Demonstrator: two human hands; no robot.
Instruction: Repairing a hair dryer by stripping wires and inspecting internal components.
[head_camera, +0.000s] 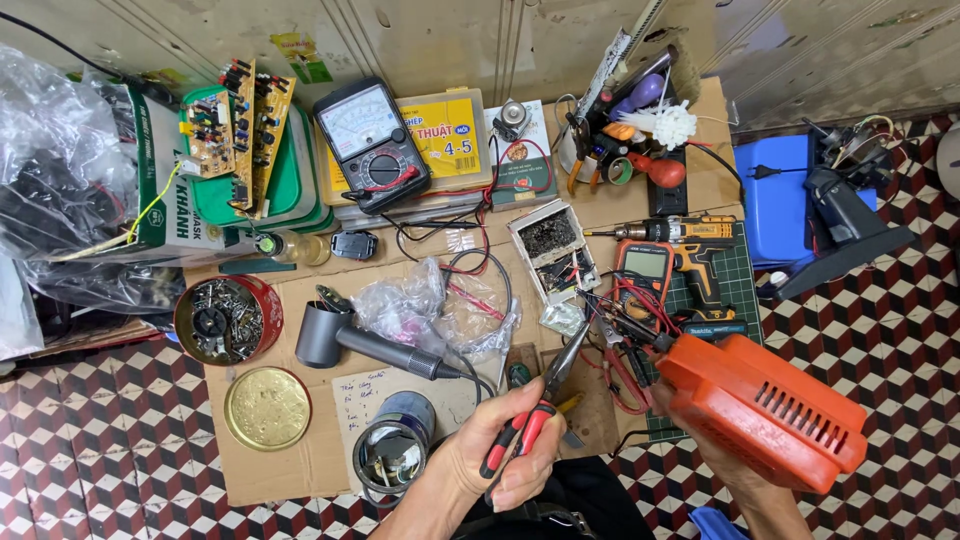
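You are working on a flattened brown cardboard sheet (300, 470) spread over a red, white and black checkered tile floor (120, 460), against grey metal cabinet doors (450, 40). Your left hand (500, 455) is clenched around one pair of red-and-black-handled needle-nose pliers (545, 400), whose tips lie near the wires beside the one orange ribbed plastic housing (765, 405), clasped from below by your right hand (715, 445). Around them lie two multimeters (375, 145), two round tins (228, 320) and one grey hair dryer (360, 340).

**Pliers and orange casing above the cardboard**

The red-and-black-handled pliers (545, 405) tilt upward, tips toward the orange vented casing (765, 410). The casing lies tilted just right of the pliers, both raised over the cardboard sheet (300, 460).
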